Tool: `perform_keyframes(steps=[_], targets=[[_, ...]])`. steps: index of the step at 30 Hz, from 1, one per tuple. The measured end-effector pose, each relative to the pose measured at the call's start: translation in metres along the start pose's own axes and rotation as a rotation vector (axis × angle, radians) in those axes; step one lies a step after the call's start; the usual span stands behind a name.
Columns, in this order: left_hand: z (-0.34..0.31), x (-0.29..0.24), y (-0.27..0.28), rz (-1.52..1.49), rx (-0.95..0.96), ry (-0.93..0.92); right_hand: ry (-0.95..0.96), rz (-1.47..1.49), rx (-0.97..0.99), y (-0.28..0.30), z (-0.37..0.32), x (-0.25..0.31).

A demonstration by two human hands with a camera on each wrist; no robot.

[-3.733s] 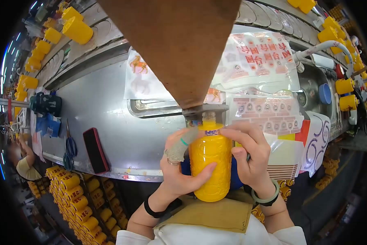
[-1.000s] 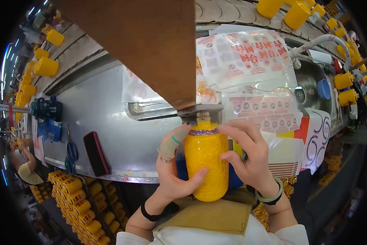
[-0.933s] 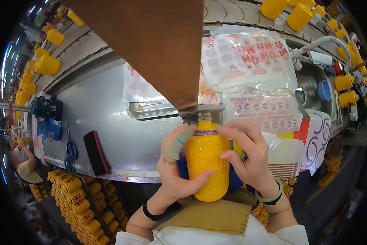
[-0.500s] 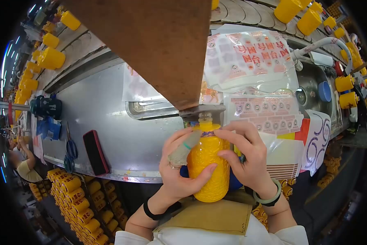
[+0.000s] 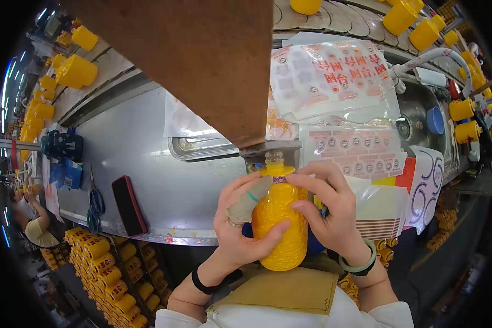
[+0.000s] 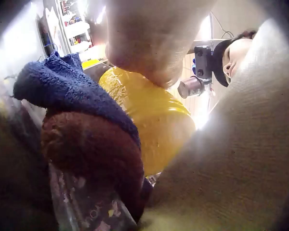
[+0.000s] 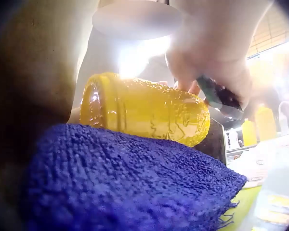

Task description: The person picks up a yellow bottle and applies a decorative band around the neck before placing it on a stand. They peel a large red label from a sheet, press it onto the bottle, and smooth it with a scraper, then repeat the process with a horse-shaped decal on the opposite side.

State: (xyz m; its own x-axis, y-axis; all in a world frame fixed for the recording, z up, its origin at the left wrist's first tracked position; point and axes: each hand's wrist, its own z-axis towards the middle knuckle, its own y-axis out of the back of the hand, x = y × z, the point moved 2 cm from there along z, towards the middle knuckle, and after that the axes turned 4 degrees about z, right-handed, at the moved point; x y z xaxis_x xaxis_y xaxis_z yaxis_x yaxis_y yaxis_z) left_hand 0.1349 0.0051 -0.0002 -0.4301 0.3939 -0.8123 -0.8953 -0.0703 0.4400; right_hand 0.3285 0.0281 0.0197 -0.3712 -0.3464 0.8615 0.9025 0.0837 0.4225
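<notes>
Yellow bottle stands upright at the near edge of the steel bench, between both hands. A blue towel lies against it, and its mouth is just under a metal bracket.

Risks, as I judge them:
- Left of the bottle: the left hand wears a finger cot on the forefinger. A smooth cot on the embossed surface could slip and let the bottle twist.
- On the bottle: the neck band sits under fingertips from both sides. Uneven pressure could leave it crooked or creased.
- Above the bottle: the bracket is very close, so any lift could knock the mouth.
- Right of the bottle: label sheets overlap near the wrist, and a sweep could drag them.

Pose:
- Left hand grasps the bottle, thumb laid across the front of the belly, fingers round the left side, covered forefinger stretched up to the shoulder.
- Right hand grasps it too, fingers curled over the right shoulder with tips at the band. The thumb is hidden.
- A small dark thing shows between the right fingers; I cannot tell what it is.
</notes>
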Motion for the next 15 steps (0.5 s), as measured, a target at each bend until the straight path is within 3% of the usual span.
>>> perform_keyframes(steps=[2, 4, 5, 10, 12, 13, 15], targets=[[-0.001, 0.007, 0.002, 0.003, 0.022, -0.005, 0.007, 0.017, 0.002, 0.003, 0.0, 0.001], [0.002, 0.02, 0.005, -0.17, -0.06, 0.114, -0.168, 0.11, -0.035, 0.008, -0.006, 0.002], [0.007, 0.02, 0.007, -0.158, 0.041, 0.217, -0.169, 0.11, -0.037, 0.009, -0.011, 0.0], [0.019, 0.031, 0.008, -0.34, 0.176, 0.207, -0.243, 0.304, -0.096, 0.012, -0.033, -0.01], [0.025, 0.027, 0.012, -0.192, 0.328, 0.148, -0.274, 0.37, -0.097, 0.012, -0.035, -0.008], [0.028, 0.018, 0.014, -0.199, 0.331, 0.144, -0.301, 0.437, -0.094, 0.013, -0.036, -0.007], [0.037, -0.003, 0.018, 0.09, 0.291, 0.027, -0.359, 0.533, -0.077, 0.014, -0.033, -0.001]])
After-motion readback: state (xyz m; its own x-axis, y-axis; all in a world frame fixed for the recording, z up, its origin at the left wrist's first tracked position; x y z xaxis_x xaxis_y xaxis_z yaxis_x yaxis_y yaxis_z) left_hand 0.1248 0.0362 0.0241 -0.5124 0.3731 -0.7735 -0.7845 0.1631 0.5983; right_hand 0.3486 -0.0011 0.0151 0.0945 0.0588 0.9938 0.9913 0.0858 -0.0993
